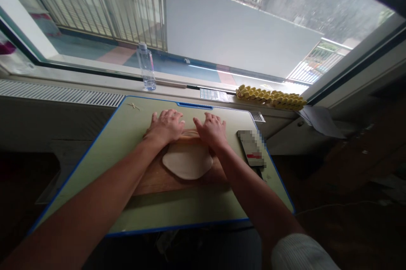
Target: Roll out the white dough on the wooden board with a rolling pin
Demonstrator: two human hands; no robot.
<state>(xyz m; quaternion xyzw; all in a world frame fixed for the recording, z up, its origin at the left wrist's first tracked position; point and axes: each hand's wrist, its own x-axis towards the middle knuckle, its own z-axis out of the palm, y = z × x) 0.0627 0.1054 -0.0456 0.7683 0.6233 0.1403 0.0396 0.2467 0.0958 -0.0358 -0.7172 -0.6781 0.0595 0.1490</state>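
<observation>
A flat round of pale dough (pixel 187 162) lies on a wooden board (pixel 158 179). Across its far part runs a wooden rolling pin (pixel 190 139), visible between my hands. My left hand (pixel 166 125) rests palm down over the pin's left end, fingers stretched forward and apart. Over the right end lies my right hand (pixel 212 130), its fingers also extended and the thumb pointing inward. The hands hide both ends of the pin. Beyond the pin, a little of the dough's far edge shows.
The board sits on a green, blue-edged table (pixel 127 132). To the right lies a phone (pixel 252 149); thin strips (pixel 133 106) are at the far left. On the windowsill stand a plastic bottle (pixel 146 69) and yellow egg cartons (pixel 269 97), below a large window.
</observation>
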